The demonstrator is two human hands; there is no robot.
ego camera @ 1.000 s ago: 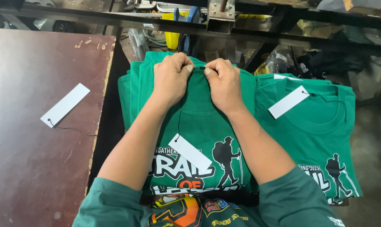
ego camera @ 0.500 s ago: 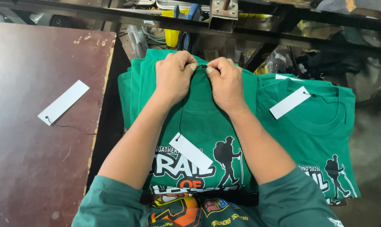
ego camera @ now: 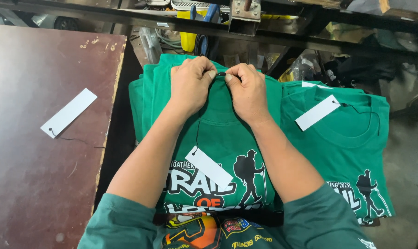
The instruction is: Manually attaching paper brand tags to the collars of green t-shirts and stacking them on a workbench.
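Two hands: both rest at the collar of the top green T-shirt point(ego camera: 227, 133), which serves as the landmark here.
Left hand point(ego camera: 190, 85): fingers curled together, pinching the collar edge and a thin black string point(ego camera: 198, 127).
Right hand point(ego camera: 248, 90): fingers bunched and clamped on the same collar edge, thumb tip almost touching the left thumb.
Top green T-shirt: lies flat on a stack of folded green shirts, directly below the camera, its chest showing a hiker figure and large lettering.
White tag point(ego camera: 209, 167): a blank paper strip lying on the shirt's chest, between the forearms, with the string running from it up toward the left hand.
Second shirt pile point(ego camera: 352, 152): just right of the landmark shirt, same green, with its own white tag point(ego camera: 317, 112) near the neckline.
Brown table point(ego camera: 29, 152): left of the shirt, across a dark gap, bearing a loose white tag point(ego camera: 69, 113) with string.
Metal frame point(ego camera: 246, 16): beyond the collar, with clutter behind it.
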